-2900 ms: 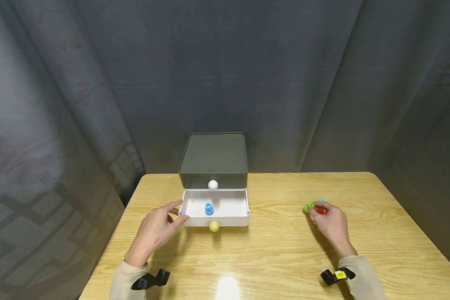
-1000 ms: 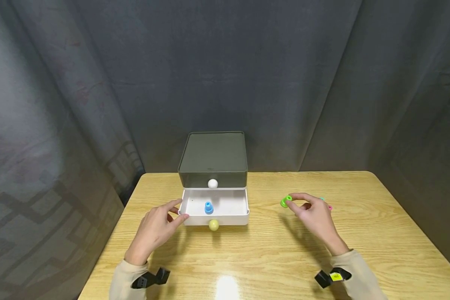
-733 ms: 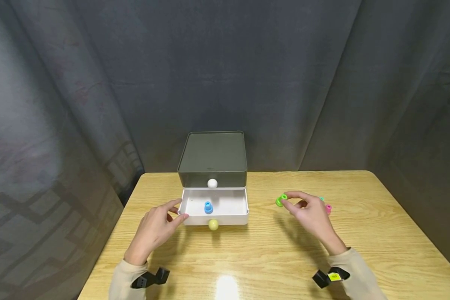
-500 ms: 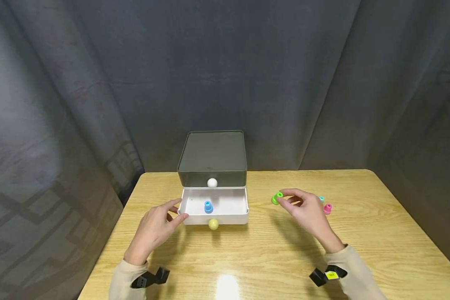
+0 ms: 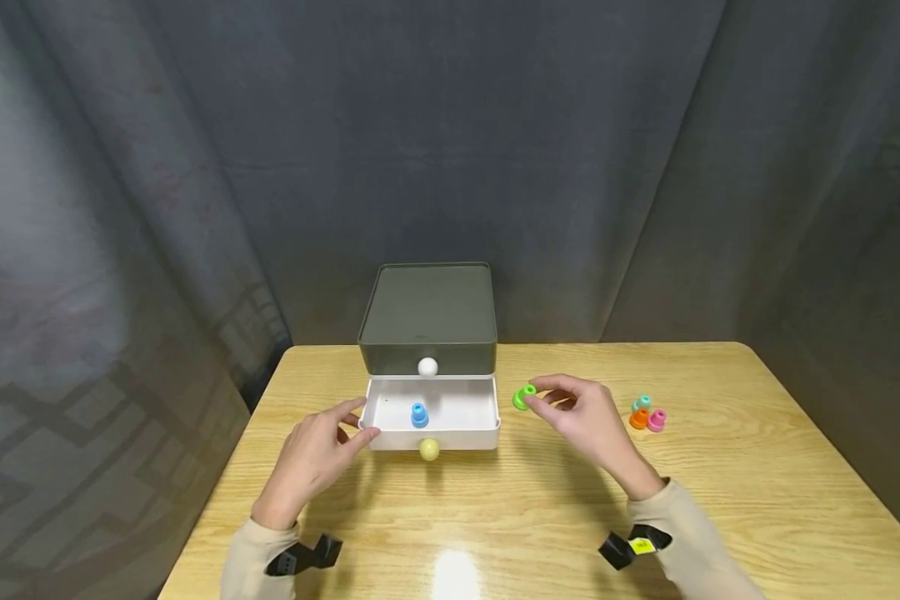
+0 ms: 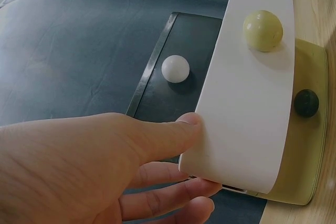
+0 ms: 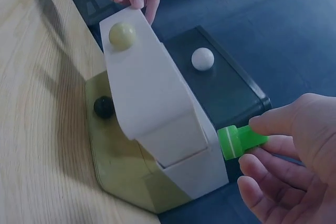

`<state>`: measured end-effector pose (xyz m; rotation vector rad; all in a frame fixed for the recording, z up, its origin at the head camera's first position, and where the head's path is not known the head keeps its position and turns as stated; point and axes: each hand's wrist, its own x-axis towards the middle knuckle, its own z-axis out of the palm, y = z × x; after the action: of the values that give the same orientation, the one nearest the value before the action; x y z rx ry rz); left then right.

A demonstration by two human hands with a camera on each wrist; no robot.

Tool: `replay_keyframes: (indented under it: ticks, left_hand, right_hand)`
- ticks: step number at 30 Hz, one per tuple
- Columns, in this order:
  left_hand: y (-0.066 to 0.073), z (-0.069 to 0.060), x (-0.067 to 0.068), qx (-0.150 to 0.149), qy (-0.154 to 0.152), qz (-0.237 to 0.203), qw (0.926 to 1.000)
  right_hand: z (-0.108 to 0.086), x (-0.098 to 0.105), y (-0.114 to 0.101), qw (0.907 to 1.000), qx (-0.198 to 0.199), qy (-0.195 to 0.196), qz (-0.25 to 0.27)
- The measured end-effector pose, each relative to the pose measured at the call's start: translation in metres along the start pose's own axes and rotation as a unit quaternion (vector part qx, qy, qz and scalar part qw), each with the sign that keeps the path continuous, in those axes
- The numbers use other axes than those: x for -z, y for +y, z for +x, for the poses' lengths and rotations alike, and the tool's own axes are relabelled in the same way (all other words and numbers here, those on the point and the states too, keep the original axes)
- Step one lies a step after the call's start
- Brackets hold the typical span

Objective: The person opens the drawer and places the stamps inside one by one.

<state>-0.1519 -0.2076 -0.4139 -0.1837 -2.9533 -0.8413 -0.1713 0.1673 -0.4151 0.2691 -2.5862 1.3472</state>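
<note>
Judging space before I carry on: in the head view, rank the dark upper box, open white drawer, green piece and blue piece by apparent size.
1. Dark upper box
2. White drawer
3. Green piece and blue piece, unranked: they look nearly alike, and the right hand partly covers the green one.

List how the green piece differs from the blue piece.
The right hand pinches the green piece; no hand touches the blue piece. The green piece is outside the white drawer; the blue piece stands inside it. The green piece leans; the blue piece is upright. Both have a wide base and narrower neck.
</note>
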Motion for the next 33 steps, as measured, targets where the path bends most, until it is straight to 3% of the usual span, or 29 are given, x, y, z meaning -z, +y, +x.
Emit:
replay_keyframes:
  ticks: [19, 33]
  left_hand:
    - [-0.002, 0.003, -0.001, -0.003, 0.002, 0.003, 1.0]
    - [-0.002, 0.003, -0.001, 0.001, 0.005, 0.008, 1.0]
  right_hand:
    - [0.021, -0.033, -0.035, 0.9962, 0.049, -0.068, 0.024]
    - [0.035, -0.064, -0.048, 0.9835, 0.084, -0.158, -0.026]
